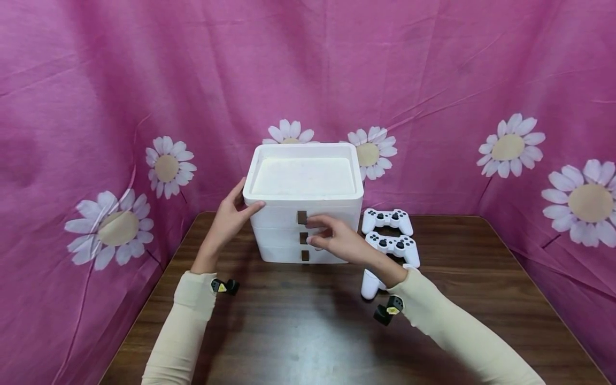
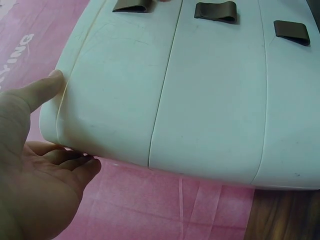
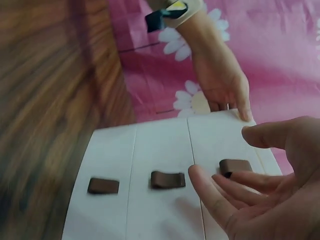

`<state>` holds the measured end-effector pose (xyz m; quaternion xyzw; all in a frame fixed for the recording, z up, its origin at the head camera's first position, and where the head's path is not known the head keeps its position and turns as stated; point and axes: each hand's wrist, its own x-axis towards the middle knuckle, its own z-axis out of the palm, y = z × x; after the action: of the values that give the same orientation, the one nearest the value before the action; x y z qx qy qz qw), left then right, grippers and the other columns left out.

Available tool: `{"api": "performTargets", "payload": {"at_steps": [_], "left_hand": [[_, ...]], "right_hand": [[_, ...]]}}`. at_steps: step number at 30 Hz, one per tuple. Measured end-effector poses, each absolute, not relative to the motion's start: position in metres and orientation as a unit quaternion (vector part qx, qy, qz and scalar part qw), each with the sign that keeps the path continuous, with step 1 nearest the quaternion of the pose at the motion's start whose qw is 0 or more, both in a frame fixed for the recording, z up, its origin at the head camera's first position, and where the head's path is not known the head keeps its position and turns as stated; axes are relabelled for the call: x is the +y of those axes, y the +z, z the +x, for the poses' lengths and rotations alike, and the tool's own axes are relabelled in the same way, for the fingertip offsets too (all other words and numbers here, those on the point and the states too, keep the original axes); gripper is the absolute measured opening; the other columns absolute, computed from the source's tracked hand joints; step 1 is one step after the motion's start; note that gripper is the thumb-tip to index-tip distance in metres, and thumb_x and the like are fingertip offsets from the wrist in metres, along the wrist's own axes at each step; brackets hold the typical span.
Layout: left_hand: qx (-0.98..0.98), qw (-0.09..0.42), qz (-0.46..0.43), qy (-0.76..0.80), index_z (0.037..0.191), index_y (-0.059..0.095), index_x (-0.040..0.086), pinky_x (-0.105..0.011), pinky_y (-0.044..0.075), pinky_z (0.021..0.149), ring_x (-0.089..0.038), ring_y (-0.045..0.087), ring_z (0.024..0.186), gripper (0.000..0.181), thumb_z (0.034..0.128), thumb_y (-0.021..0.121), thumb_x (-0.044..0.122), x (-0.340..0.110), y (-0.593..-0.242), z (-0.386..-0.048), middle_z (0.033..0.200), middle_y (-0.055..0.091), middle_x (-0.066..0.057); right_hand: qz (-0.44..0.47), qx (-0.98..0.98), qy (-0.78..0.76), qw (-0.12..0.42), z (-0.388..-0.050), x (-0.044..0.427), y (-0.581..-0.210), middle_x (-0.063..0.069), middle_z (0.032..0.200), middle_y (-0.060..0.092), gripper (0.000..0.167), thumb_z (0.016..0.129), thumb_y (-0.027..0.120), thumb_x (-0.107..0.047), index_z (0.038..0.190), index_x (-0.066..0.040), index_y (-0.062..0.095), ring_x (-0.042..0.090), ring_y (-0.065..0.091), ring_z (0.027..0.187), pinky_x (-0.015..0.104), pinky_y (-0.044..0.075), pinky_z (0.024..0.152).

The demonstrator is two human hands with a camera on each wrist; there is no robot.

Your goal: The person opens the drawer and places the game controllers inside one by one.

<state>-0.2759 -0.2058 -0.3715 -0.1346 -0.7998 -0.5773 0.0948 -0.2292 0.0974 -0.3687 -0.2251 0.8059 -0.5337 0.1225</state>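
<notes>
A white plastic drawer unit [image 1: 284,219] with a shallow recessed top stands on the table. Three brown pull tabs run down its front, the top tab [image 1: 301,217] being the highest. My left hand [image 1: 228,216] grips the unit's upper left corner. Its thumb [image 2: 50,85] lies on the front near the top rim, while the other fingers bend against the side. My right hand [image 1: 339,240] is in front of the drawers, fingers spread and loosely bent. Its fingertips are close to the top tab [image 3: 236,166]; whether they touch it I cannot tell. Thumb and fingers stand apart.
White game controllers lie right of the unit: one at the back [image 1: 387,221], one in the middle [image 1: 393,247], and another [image 1: 370,283] partly hidden by my right forearm. A pink cloth [image 1: 308,69] with daisies hangs behind the dark wooden table [image 1: 279,331].
</notes>
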Motion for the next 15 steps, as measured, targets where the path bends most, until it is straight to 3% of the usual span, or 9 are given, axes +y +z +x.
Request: {"api": "performTargets", "payload": {"at_steps": [7,15], "left_hand": [[-0.795,0.084,-0.129,-0.587,0.171,0.027,0.019,-0.053,0.038,0.124,-0.027,0.04,0.155,0.088,0.0993,0.079,0.024,-0.206,-0.369,-0.275,0.173,0.035,-0.009],[-0.798,0.074,-0.137,-0.582,0.171,0.028,0.025,-0.052,0.044,0.119,-0.028,0.047,0.149,0.087,0.0999,0.078,0.027,-0.206,-0.367,-0.275,0.172,0.038,-0.007]], "right_hand": [[-0.163,0.725,-0.648,0.17,-0.231,0.091,-0.367,0.031,0.145,0.059,0.045,0.107,0.058,-0.008,0.148,0.008,0.048,0.043,0.068,0.127,0.044,0.06,0.102],[-0.087,0.685,-0.7,0.183,-0.239,0.081,-0.365,0.025,0.135,0.068,0.041,0.11,0.057,-0.018,0.142,0.008,0.055,0.016,0.077,0.097,0.033,0.063,0.092]]}}
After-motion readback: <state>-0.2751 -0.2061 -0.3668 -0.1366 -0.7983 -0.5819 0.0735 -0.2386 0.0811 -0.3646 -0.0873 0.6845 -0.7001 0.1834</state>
